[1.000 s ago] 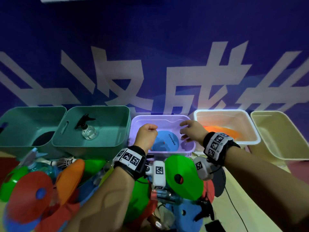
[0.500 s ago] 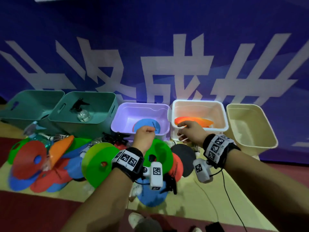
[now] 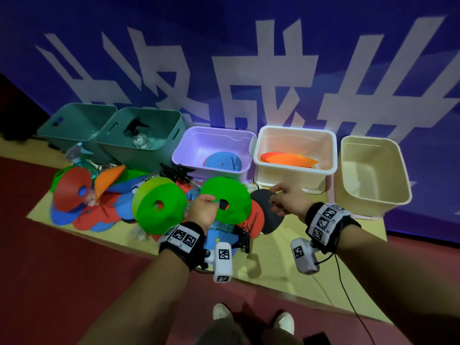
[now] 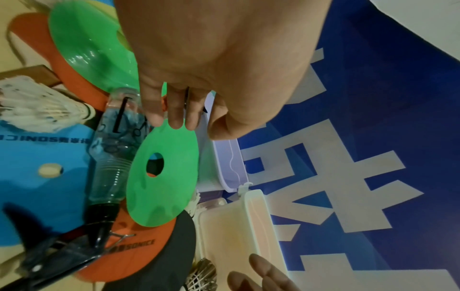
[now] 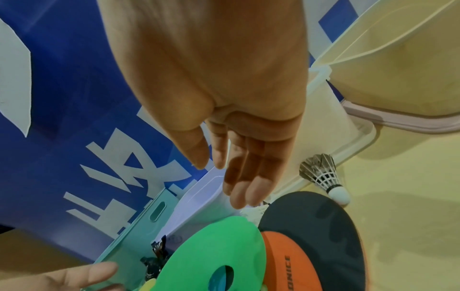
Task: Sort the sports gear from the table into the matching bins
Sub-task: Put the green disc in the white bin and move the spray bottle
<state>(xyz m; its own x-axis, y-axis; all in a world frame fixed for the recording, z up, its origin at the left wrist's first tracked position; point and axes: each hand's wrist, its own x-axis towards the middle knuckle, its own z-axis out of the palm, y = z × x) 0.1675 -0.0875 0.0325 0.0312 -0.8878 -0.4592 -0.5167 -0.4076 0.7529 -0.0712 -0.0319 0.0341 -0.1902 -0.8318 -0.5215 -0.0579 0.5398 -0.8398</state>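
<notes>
A pile of flat marker discs in red, blue, orange and green lies on the yellow table (image 3: 281,267) with paddles and spray bottles. My left hand (image 3: 202,207) hangs over an upright green disc (image 3: 234,202). In the left wrist view its fingertips (image 4: 175,122) touch the rim of that green disc (image 4: 164,187), with the thumb apart from it. My right hand (image 3: 283,197) hovers with relaxed fingers (image 5: 239,193) over a black paddle (image 3: 268,217) and holds nothing. The purple bin (image 3: 214,138) holds a blue disc (image 3: 222,163). The white bin (image 3: 293,180) holds orange discs (image 3: 288,159).
Two teal bins (image 3: 74,125) stand at the back left; the nearer one (image 3: 159,155) holds a spray bottle (image 3: 139,138). A cream bin (image 3: 368,202) stands at the far right. A shuttlecock (image 5: 321,177) lies by the white bin. A clear spray bottle (image 4: 117,149) lies under the green disc.
Both hands have pulled back from over the purple and white bins to the pile on the table. The head view has backed away and now shows the floor and shoes.
</notes>
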